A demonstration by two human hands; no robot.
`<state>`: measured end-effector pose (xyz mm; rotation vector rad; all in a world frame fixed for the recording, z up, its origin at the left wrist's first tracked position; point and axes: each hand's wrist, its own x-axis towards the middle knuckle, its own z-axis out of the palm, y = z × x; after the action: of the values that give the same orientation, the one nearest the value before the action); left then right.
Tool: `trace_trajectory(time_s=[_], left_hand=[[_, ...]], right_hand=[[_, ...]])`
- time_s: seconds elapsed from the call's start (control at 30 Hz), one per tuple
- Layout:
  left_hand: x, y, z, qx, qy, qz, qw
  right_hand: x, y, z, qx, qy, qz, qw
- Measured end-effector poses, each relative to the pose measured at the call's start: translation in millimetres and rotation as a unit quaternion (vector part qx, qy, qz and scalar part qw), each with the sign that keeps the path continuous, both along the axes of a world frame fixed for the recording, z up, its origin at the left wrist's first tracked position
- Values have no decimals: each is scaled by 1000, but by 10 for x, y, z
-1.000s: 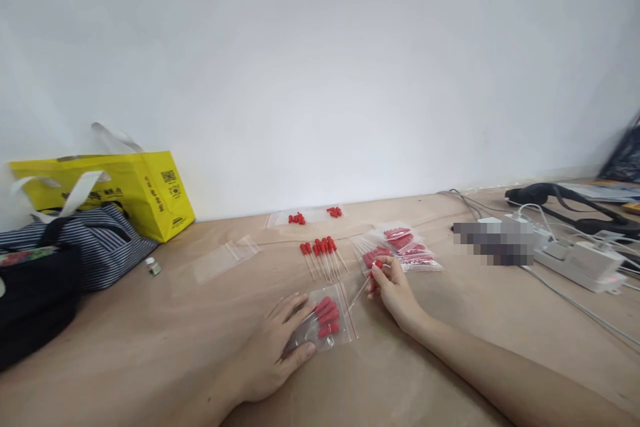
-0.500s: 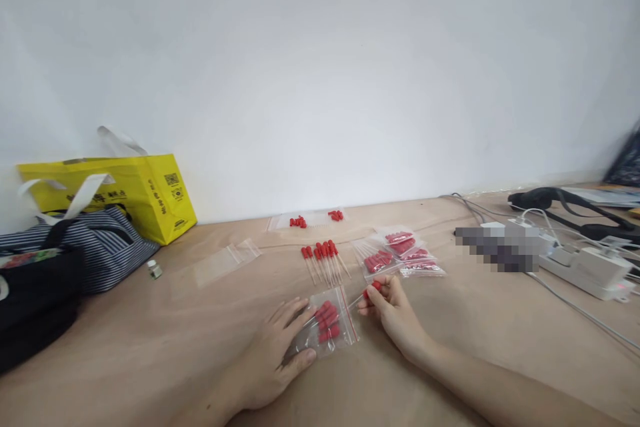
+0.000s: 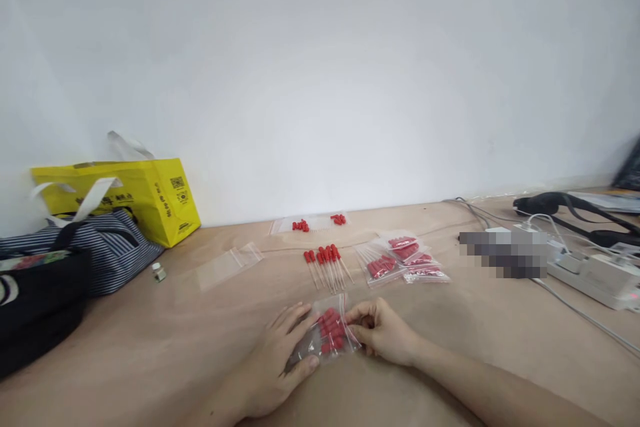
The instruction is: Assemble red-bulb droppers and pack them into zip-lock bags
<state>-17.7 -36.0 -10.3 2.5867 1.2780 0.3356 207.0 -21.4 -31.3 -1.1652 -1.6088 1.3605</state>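
Note:
A clear zip bag [image 3: 314, 343] with several red-tipped sticks [image 3: 331, 324] in it lies in front of me. My left hand [image 3: 280, 353] rests over the bag's left end, fingers and thumb apart. At the bag's mouth on the right, my right hand [image 3: 383, 333] is closed in a pinch around the red end of a stick, mostly hidden by the fingers and the plastic. Just beyond the bag, several loose red-tipped sticks [image 3: 327, 267] lie side by side. Filled zip bags [image 3: 400, 259] are piled to their right.
Flat empty-looking zip bags [image 3: 230, 265] lie at left. Near the wall, another clear bag [image 3: 320, 224] has red pieces on it. A small bottle [image 3: 159, 272], a yellow bag [image 3: 160, 203] and a striped bag [image 3: 120, 260] stand left. A power strip [image 3: 595, 280] and cables lie right.
My right hand has moved left and down to the bag's mouth, bringing the red-tipped stick into the bag. My left hand stays on the bag. The view has shifted slightly.

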Motion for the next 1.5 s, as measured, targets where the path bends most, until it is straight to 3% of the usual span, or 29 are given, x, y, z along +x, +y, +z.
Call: trace_trajectory(time_s=[0.2, 0.4, 0.57, 0.73, 0.9, 0.97, 1.07, 1.13, 1.23, 1.37, 1.5], left_hand=[[29, -45, 75, 2, 3, 10, 1000], [18, -18, 31, 9, -5, 3, 1000], [37, -36, 70, -2, 0, 9, 1000], [51, -53, 69, -1, 10, 13, 1000], [0, -7, 80, -7, 10, -3, 1000], [-35, 22, 135, -28, 25, -35, 999], [-91, 66, 225, -44, 42, -105, 993], [-120, 91, 247, -25, 44, -134, 990], [-142, 111, 210, 48, 14, -122, 991], [-118, 81, 122, 162, -87, -90, 979], [-41, 3, 70, 218, -136, -189, 948]], right_hand=[[48, 100, 19, -32, -4, 64, 997], [-50, 99, -7, 87, 11, 18, 996], [-60, 114, -39, 61, 78, 92, 991], [-120, 92, -63, 71, 59, 21, 996], [-74, 99, -27, 67, 18, 57, 996], [14, 113, 5, 111, -20, 11, 994], [156, 111, 50, 245, -107, -38, 963], [215, 94, 68, 295, -158, -4, 942], [230, 67, 62, 328, -186, 60, 924], [182, 57, 18, 384, -216, 59, 896], [129, 52, -17, 436, -210, 39, 874]])
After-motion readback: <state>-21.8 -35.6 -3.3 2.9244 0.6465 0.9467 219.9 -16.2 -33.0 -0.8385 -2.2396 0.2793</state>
